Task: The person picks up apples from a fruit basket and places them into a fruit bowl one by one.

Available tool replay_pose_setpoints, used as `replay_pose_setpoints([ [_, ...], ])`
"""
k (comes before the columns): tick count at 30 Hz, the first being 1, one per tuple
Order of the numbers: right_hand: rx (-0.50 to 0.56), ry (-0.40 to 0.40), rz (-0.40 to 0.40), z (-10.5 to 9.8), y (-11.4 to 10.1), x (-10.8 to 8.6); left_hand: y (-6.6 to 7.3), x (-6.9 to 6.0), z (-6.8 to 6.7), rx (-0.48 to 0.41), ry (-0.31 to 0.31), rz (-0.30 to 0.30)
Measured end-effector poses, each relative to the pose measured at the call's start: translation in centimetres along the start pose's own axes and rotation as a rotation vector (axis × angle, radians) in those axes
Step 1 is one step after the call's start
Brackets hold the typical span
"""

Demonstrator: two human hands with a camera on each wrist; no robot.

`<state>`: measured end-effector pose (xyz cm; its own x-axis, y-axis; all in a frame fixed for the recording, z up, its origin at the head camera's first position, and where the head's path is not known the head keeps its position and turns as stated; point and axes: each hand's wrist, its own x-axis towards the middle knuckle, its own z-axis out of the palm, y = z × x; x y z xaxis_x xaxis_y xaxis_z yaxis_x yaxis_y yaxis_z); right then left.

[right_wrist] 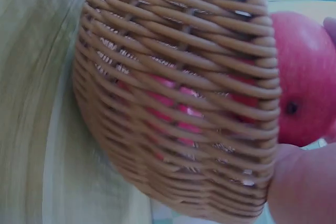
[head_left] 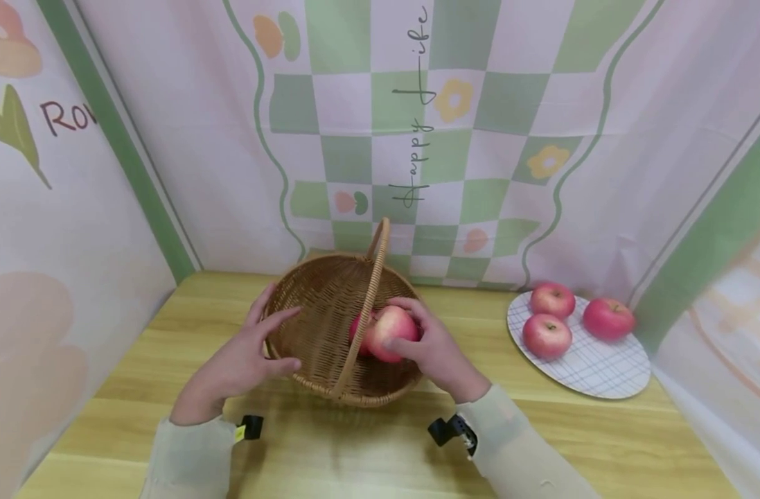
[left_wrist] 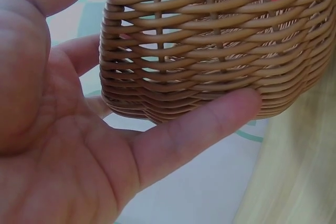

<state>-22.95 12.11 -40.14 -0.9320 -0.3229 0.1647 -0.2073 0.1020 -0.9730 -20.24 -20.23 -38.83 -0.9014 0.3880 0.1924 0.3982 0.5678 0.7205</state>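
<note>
A brown wicker basket (head_left: 317, 333) with an arched handle (head_left: 373, 291) stands on the wooden table. My right hand (head_left: 436, 346) grips an apple (head_left: 392, 333) over the basket's right side, fingers behind and thumb in front. In the right wrist view the held apple (right_wrist: 302, 77) shows at the rim, and red shows through the weave. Another apple (head_left: 357, 333) lies inside the basket, partly hidden by the handle and the held one. My left hand (head_left: 242, 357) rests along the basket's left side with fingers spread; in the left wrist view its fingers (left_wrist: 194, 135) touch the woven wall (left_wrist: 210, 51).
On the right of the table is an oval checked plate (head_left: 598, 374) with three apples (head_left: 546, 336) on it. A patterned curtain (head_left: 417, 138) hangs behind the table. Both sleeves carry small black wrist devices (head_left: 451, 431).
</note>
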Motion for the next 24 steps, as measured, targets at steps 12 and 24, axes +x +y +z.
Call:
replay_pose_setpoints([
  [12, 0.057, 0.092, 0.028, -0.7, 0.3, 0.1, -0.3, -0.1, -0.1, 0.012, -0.005, -0.022],
  [24, 0.117, 0.003, 0.079, -1.8, -0.1, -0.4, -0.7, -0.1, -0.1, -0.006, -0.014, -0.026],
])
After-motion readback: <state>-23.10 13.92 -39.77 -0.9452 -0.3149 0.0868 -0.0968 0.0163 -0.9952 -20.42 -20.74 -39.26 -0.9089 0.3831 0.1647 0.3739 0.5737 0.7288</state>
